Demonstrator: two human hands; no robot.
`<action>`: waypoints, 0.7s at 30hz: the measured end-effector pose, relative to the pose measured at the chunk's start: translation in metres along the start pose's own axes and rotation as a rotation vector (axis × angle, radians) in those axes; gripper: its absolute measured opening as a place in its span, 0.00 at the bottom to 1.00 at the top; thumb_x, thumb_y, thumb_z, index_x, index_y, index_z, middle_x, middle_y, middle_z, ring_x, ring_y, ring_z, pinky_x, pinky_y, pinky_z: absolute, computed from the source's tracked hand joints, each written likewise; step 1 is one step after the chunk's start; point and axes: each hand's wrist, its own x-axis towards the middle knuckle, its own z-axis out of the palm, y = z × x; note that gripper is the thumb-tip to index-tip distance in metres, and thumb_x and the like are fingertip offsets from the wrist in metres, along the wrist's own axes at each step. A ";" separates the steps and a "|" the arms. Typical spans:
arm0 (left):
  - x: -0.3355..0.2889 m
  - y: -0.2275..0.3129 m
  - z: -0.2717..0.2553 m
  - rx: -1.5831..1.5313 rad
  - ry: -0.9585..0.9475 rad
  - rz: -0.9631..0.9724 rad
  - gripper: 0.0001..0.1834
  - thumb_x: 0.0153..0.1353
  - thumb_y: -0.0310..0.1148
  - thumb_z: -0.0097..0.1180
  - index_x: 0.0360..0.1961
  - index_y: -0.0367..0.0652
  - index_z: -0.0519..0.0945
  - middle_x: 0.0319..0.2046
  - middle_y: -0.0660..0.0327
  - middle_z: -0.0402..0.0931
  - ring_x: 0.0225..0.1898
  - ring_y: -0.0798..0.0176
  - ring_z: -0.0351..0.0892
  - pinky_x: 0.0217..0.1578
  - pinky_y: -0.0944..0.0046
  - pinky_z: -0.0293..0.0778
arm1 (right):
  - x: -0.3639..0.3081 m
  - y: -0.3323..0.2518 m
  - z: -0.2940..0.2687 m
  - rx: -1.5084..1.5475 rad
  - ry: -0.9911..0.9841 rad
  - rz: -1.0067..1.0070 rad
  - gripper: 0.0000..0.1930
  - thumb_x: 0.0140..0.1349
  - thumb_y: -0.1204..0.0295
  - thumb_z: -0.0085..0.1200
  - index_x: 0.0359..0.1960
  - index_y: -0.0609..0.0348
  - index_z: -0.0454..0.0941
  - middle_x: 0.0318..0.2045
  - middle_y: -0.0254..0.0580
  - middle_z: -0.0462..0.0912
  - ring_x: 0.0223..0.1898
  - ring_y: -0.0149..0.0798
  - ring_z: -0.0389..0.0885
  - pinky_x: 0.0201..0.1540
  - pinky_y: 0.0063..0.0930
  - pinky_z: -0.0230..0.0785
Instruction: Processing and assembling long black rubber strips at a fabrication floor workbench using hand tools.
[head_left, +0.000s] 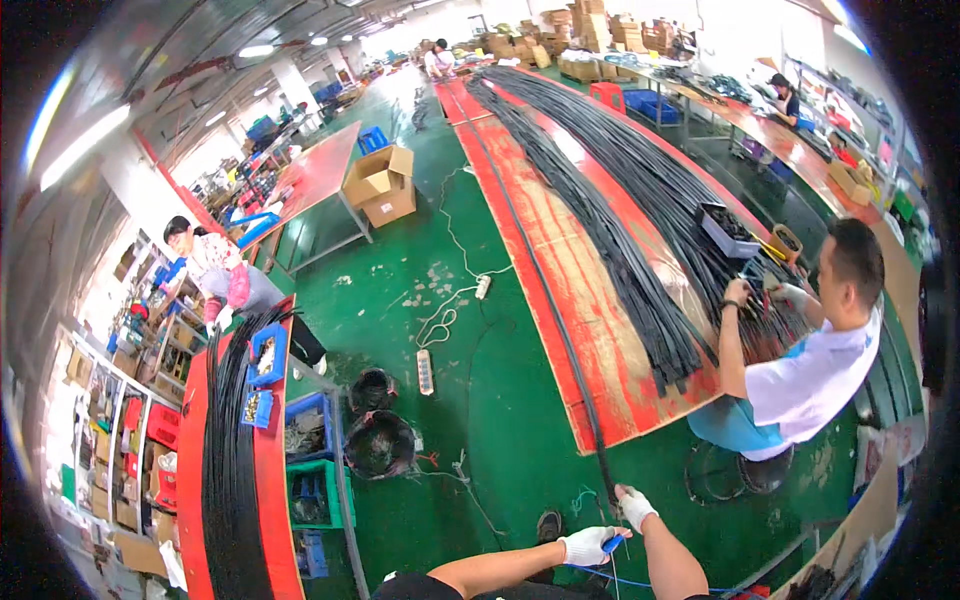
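My left hand (590, 547), in a white glove, is closed round a small blue object (613, 543), perhaps a tool handle; its working end cannot be made out. Close beside it, my right hand (636, 508) wears a white glove with bare fingertips. Its fingers are closed on the end of a long black cable (573, 362). That cable runs back along the left edge of the long red table (585, 425) and hangs over its near end. A thin blue line (640, 582) passes below my hands.
Bundles of black cables (610, 255) lie along the table. A seated co-worker (815, 350) handles cables at the right; another person (225, 270) stands by the red bench (270, 480) at left. Black tubs (380, 445), a power strip (425, 372) and loose cords occupy the green floor.
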 end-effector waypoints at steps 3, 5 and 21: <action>-0.008 -0.025 -0.032 -0.049 0.084 0.026 0.43 0.51 0.24 0.58 0.73 0.51 0.70 0.32 0.56 0.74 0.34 0.55 0.78 0.39 0.57 0.75 | -0.007 -0.030 0.016 0.070 -0.076 0.083 0.24 0.78 0.52 0.52 0.62 0.60 0.78 0.40 0.42 0.84 0.36 0.37 0.80 0.32 0.35 0.73; 0.006 -0.040 -0.041 -0.067 0.164 0.177 0.41 0.53 0.23 0.57 0.73 0.51 0.71 0.29 0.60 0.72 0.33 0.59 0.78 0.36 0.58 0.73 | -0.002 -0.013 0.005 0.168 0.062 0.059 0.19 0.79 0.56 0.51 0.53 0.59 0.82 0.29 0.37 0.82 0.21 0.31 0.77 0.20 0.27 0.65; 0.030 0.008 -0.130 -0.026 0.275 0.167 0.40 0.52 0.25 0.62 0.70 0.49 0.71 0.38 0.58 0.75 0.41 0.56 0.78 0.48 0.59 0.75 | -0.020 -0.070 -0.079 -0.213 0.168 0.057 0.13 0.71 0.64 0.58 0.48 0.60 0.83 0.26 0.37 0.80 0.25 0.33 0.77 0.27 0.32 0.67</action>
